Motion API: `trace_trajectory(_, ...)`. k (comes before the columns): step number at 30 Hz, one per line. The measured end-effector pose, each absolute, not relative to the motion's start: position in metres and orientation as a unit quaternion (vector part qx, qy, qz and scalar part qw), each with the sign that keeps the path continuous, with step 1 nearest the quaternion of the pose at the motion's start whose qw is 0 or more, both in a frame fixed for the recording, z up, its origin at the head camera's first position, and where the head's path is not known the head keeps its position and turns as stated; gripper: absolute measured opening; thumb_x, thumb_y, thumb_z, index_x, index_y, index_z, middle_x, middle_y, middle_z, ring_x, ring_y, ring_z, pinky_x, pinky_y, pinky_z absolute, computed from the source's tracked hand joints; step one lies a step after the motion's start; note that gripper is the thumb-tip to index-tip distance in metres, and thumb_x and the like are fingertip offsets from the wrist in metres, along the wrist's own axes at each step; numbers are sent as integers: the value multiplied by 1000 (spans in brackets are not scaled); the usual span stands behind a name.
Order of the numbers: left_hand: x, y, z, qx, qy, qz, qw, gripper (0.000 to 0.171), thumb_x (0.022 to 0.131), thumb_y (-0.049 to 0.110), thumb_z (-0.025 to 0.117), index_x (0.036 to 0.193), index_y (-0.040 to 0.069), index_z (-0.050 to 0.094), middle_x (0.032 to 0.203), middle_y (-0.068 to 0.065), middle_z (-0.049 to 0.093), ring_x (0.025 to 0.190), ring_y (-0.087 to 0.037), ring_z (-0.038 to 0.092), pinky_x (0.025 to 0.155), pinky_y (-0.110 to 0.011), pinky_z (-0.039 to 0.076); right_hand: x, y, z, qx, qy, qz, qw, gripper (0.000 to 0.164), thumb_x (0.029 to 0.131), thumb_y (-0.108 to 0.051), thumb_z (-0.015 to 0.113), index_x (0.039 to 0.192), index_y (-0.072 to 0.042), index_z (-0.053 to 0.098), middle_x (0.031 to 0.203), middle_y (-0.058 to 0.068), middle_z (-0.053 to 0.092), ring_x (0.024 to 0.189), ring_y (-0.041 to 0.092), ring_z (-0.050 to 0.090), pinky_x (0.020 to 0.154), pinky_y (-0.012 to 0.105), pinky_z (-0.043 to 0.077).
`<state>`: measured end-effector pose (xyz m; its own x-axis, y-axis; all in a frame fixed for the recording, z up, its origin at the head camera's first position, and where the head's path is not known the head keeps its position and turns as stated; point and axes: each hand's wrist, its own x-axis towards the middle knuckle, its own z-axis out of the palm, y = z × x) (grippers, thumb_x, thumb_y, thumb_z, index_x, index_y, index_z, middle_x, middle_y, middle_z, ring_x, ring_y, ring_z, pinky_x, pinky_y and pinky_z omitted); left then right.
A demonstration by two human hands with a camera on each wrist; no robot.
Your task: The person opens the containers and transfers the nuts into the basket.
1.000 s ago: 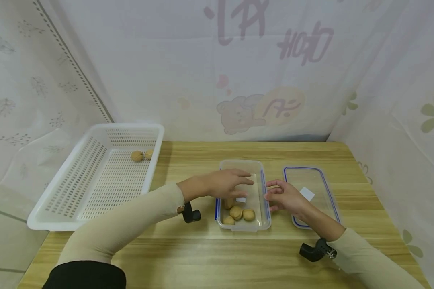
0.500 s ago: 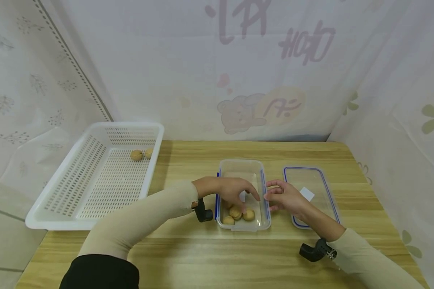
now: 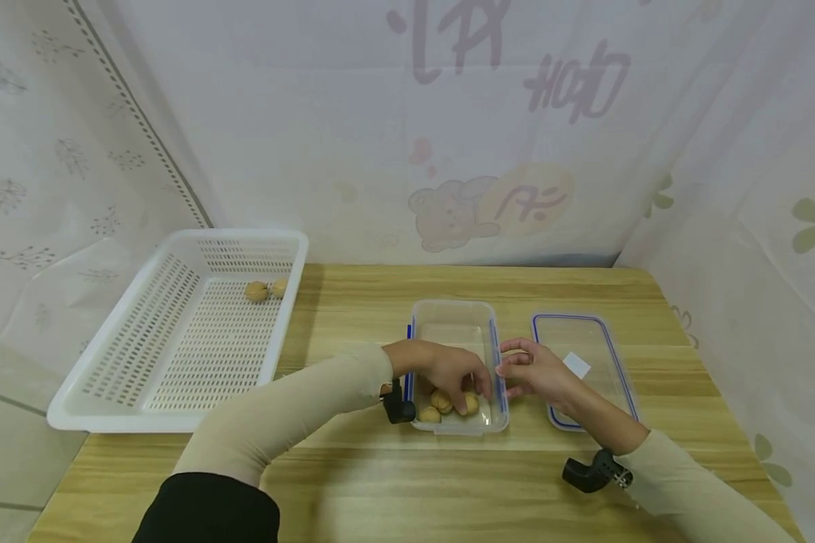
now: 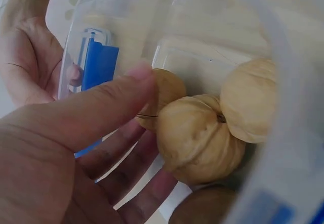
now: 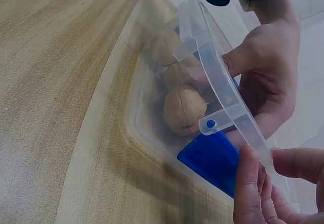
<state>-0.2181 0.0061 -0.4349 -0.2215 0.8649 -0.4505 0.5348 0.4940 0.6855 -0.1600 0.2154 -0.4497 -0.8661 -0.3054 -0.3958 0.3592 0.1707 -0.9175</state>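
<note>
In the head view a clear plastic food container [image 3: 451, 311] with blue clips stands on the table, several walnuts [image 3: 441, 401] gathered at its near end. Reaching down inside it, my left hand [image 3: 456, 371] has thumb and fingers around the rightmost walnut [image 3: 472, 403]. The left wrist view shows the thumb on this walnut [image 4: 169, 90] and the fingers beneath, beside a larger walnut [image 4: 197, 138]. My right hand [image 3: 533, 369] holds the container's right side; in the right wrist view its fingers [image 5: 247, 183] pinch the rim [image 5: 228, 92] by a blue clip [image 5: 210, 161].
A white slotted plastic basket [image 3: 285, 332] stands at the left with walnuts [image 3: 256, 292] at its far right. To the right of the container lies its clear lid [image 3: 570, 332] with a blue seal, bearing a white label [image 3: 576, 365]. Printed curtains enclose the wooden table [image 3: 407, 490].
My left hand has moved down and to the right into the container, going from spread fingers to curling around a walnut. The right hand stays at the container's side.
</note>
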Motion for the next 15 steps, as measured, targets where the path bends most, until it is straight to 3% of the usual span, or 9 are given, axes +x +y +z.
trace_trajectory(15,-216,11,-432,456,763,181,421,31,86,1,80,116,6,75,115,0,73,99,-5,59,89,-15,46,-160,214,-448,23,718,-644,261,48,97,0,65,138,6,40,95,4,60,86,16,62,70,32,61)
